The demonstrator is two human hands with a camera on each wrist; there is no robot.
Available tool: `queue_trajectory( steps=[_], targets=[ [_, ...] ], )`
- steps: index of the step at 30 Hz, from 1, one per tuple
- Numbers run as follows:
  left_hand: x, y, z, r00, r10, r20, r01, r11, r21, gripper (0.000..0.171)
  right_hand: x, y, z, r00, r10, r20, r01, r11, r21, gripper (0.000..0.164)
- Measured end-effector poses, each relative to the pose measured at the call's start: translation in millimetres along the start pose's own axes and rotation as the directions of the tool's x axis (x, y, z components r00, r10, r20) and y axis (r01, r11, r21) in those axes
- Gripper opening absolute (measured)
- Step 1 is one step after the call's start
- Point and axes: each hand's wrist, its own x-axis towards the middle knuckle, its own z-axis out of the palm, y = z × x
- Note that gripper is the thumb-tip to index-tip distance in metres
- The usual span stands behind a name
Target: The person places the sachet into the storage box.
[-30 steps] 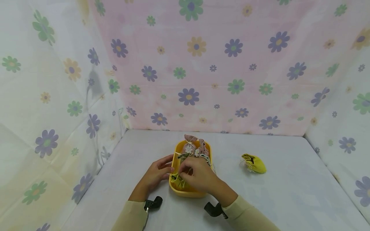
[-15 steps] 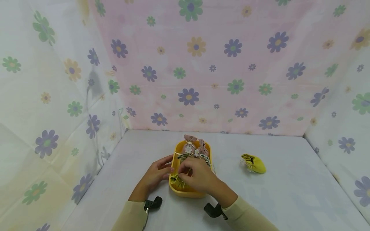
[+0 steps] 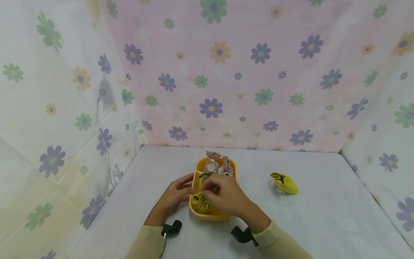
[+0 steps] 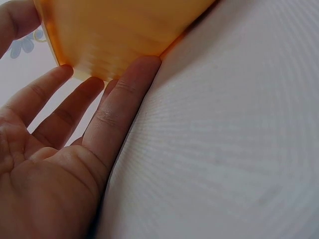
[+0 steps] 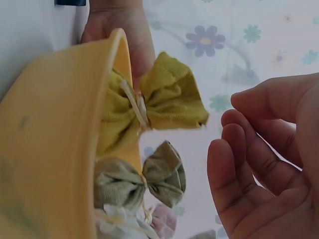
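Note:
A yellow plastic bin [image 3: 210, 217] stands in the middle of the table, with several small drawstring pouches in it. My left hand [image 3: 174, 193] touches its left wall with outstretched fingers, the thumb at the rim. In the right wrist view, a yellow-green pouch [image 5: 172, 94] shows its gathered neck and pale cord, beside an olive-grey pouch [image 5: 119, 184]. My right hand [image 3: 228, 193] hovers just above the yellow-green one, fingers loosely bent. A gap separates its fingertips from the cloth, and it holds nothing. This hand partly hides the bin's contents in the head view.
Another yellow pouch [image 3: 285, 183] lies on the white table [image 3: 323, 216], to the bin's right. Pink pouches [image 3: 212, 158] with white flowers sit at the bin's far end. Floral cloth walls [image 3: 239, 75] enclose the table at the back and sides.
My right hand has let go of the yellow-green pouch in the bin and drawn slightly back to the right. More of that pouch's top shows. The left hand stays where it was.

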Motion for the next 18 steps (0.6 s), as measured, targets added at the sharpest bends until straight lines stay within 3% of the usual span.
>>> queue_trajectory(
  steps=[18],
  targets=[
    [-0.7, 2.4, 0.7, 1.0, -0.016, -0.014, 0.016, 1.0, 0.002, 0.065, -20, 18, -43, 0.986, 0.008, -0.167, -0.019, 0.998, -0.068, 0.018]
  ],
)
